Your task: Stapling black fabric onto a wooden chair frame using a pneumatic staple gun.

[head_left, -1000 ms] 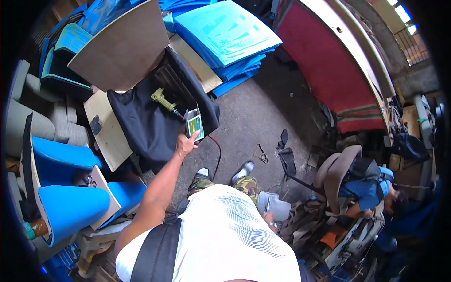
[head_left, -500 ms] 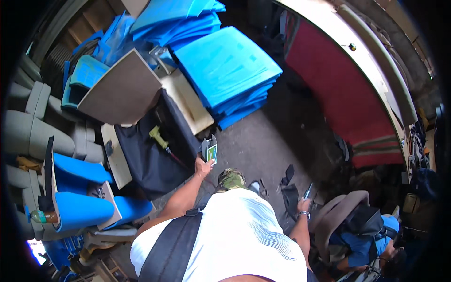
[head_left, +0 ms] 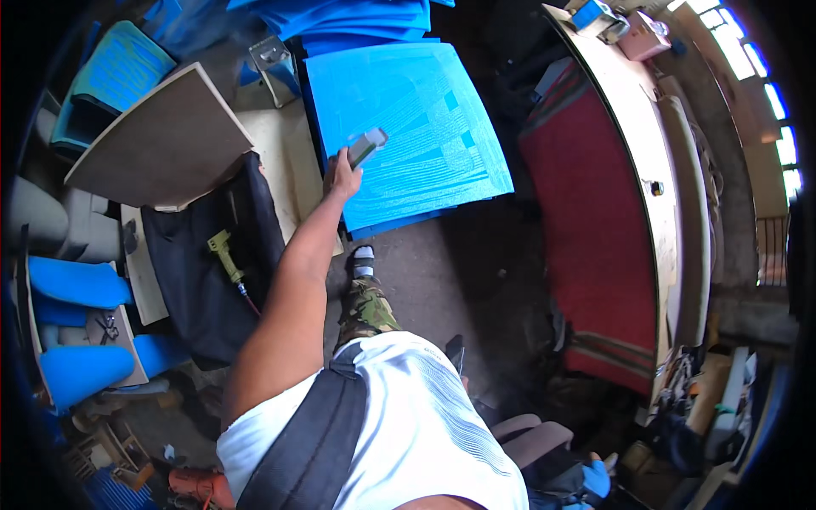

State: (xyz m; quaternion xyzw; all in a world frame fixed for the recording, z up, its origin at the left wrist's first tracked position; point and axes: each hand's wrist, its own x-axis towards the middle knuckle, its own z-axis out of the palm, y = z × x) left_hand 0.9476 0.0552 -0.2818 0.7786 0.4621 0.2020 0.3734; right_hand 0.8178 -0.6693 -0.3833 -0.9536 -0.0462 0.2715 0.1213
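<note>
My left hand [head_left: 344,180] is closed around a small green and white cardboard box [head_left: 365,150], which is blurred by motion. It reaches forward over the left part of a stack of blue foam sheets [head_left: 408,127]. Most of my right hand is hidden beyond my white shirt; only a sliver of skin shows beside a narrow dark object [head_left: 456,350]. Whether the fingers hold that object cannot be made out. A yellow-green air tool [head_left: 223,255] with a red hose lies on black fabric [head_left: 183,280] to the left of my forearm.
A brown panel [head_left: 166,140] leans behind the black fabric. Blue-padded frames [head_left: 81,374] stand at left. A long bench [head_left: 633,110] hung with red cloth [head_left: 586,229] runs along the right side, with a tape measure [head_left: 656,188] on it. Another person [head_left: 595,476] is partly visible at lower right.
I have stepped forward, and my left hand has carried the box up and ahead, over the blue sheets. My right hand, earlier gripping a slim tool, has moved mostly out of sight behind my shirt.
</note>
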